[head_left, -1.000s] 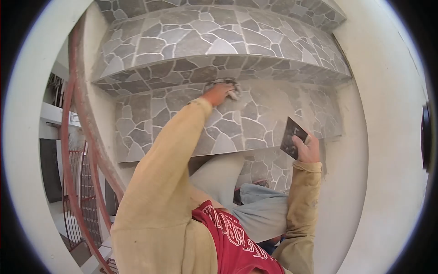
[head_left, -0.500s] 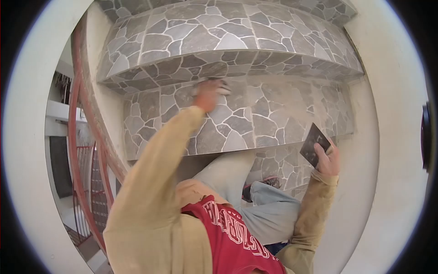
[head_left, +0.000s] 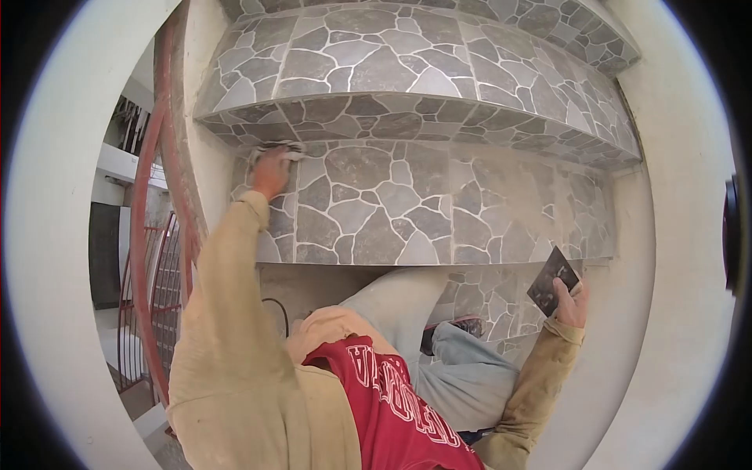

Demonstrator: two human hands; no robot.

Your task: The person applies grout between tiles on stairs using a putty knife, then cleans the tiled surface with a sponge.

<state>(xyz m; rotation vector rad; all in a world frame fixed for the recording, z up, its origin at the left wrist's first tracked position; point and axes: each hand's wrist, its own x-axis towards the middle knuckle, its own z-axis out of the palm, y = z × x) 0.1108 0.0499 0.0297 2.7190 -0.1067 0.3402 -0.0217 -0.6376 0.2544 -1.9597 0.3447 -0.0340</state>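
Since a second ago the left hand (head_left: 270,174) has swept its rag (head_left: 276,149) from the middle of the stone-patterned tread (head_left: 407,207) to that tread's far left end, and the right hand (head_left: 570,296) has dropped below the tread's front right corner. The left fingers are curled down over the crumpled grey cloth, pressing it flat against the tiles right where the tread meets the riser (head_left: 392,121) above, likely so the cloth reaches into that inner corner. The left half of the tread looks darker and cleaner; its right half carries a pale dusty film. The right hand is closed around one edge of a dark flat scraper (head_left: 553,279), thumb on its face, holding it tilted clear of the tiles, just off the tread's front right edge and beside the white wall (head_left: 674,196). It seems kept out of the way yet ready. Left of the tread runs a red curved railing (head_left: 149,235). Below the tread's front lip are the person's grey trouser knees (head_left: 462,368).
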